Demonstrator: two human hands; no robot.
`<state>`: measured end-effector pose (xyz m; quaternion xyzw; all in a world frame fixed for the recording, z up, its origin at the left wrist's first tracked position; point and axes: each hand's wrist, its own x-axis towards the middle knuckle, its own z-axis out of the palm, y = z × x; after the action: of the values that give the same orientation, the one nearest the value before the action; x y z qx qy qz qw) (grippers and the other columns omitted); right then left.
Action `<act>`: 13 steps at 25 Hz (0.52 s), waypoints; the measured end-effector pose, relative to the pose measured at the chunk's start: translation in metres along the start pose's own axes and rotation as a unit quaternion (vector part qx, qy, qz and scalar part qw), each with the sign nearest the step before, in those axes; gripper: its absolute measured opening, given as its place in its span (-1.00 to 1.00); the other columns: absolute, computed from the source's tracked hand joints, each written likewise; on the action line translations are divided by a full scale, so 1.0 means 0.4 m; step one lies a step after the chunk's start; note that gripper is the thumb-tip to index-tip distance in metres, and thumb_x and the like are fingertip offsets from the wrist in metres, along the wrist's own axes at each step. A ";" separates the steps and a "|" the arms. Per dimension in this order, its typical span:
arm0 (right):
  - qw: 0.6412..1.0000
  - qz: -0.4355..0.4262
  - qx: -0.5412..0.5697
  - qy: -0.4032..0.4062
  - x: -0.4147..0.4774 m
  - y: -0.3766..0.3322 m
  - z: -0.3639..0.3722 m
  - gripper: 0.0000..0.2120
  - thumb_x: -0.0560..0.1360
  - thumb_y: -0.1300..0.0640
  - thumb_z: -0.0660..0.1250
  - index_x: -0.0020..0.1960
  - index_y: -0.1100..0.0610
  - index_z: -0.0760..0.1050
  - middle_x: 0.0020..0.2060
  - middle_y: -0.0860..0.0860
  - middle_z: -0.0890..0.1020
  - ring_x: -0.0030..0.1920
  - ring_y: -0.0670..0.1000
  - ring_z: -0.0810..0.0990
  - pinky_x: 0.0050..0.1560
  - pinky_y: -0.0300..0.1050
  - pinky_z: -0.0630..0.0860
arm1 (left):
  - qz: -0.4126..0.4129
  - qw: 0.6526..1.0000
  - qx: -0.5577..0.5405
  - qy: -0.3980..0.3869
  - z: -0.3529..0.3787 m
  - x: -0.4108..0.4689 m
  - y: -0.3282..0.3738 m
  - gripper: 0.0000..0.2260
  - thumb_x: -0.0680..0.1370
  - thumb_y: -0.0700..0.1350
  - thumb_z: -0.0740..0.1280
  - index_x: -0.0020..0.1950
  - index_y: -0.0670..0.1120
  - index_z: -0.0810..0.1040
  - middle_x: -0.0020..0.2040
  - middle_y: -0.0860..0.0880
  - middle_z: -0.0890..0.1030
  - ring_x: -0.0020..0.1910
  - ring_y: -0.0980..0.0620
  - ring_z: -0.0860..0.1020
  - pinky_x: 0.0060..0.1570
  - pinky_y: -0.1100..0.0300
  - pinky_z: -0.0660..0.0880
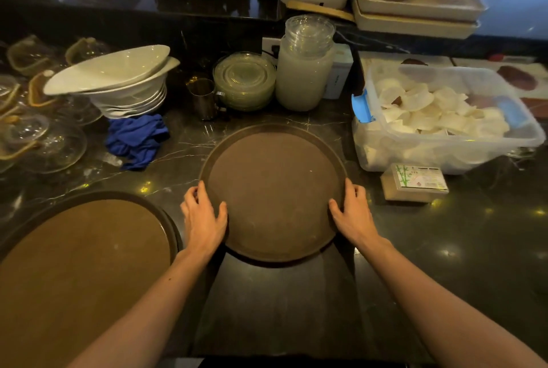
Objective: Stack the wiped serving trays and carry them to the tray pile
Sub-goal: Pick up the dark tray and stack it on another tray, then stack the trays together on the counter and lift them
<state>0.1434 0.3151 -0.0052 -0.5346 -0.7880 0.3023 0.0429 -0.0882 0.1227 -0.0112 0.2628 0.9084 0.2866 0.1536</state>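
Note:
A round dark brown serving tray [272, 189] lies on the black marble counter in the middle of the view. My left hand [204, 216] grips its left rim, thumb on top of the tray. My right hand [353, 213] grips the right rim the same way. The near edge of the tray looks slightly raised, with a shadow under it. A second, larger brown tray [80, 264] lies flat at the lower left, close to my left forearm.
A blue cloth [136, 139] sits behind the left tray, beside stacked white bowls [124, 83] and glassware [35, 118]. Glass plates [244, 80], a metal cup [203, 97] and a jar [305, 77] stand behind. A plastic bin [444, 118] and small box [415, 182] are at the right.

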 end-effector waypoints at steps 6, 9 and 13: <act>0.999 -0.044 0.005 0.010 -0.075 0.018 -0.025 -0.44 0.59 -0.02 0.22 0.51 0.17 0.19 0.41 0.18 0.27 0.38 0.21 0.35 0.36 0.10 0.36 | 0.041 0.999 -0.006 0.015 -0.025 -0.112 0.036 -0.44 0.60 0.02 0.23 0.53 -0.17 0.19 0.47 -0.19 0.25 0.43 -0.20 0.24 0.38 -0.05 0.26; 0.996 -0.086 -0.026 0.013 -0.098 0.013 -0.023 -0.50 0.60 -0.04 0.20 0.46 0.16 0.26 0.39 0.18 0.31 0.36 0.23 0.34 0.35 0.11 0.35 | 0.059 0.998 -0.006 0.025 -0.029 -0.173 0.039 -0.50 0.62 0.05 0.19 0.50 -0.15 0.26 0.44 -0.16 0.31 0.40 -0.16 0.33 0.36 -0.04 0.30; 0.986 -0.164 -0.040 -0.004 -0.147 -0.041 0.008 -0.51 0.59 -0.01 0.22 0.46 0.16 0.30 0.38 0.17 0.36 0.36 0.23 0.34 0.36 0.09 0.32 | 0.048 0.998 0.005 0.031 -0.054 -0.261 0.005 -0.52 0.62 0.10 0.15 0.47 -0.10 0.29 0.44 -0.14 0.31 0.39 -0.13 0.33 0.37 -0.05 0.32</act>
<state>0.1536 0.2583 0.0157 -0.3979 -0.8767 0.2615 0.0680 -0.0116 0.0556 0.0205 0.2979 0.9005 0.2971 0.1100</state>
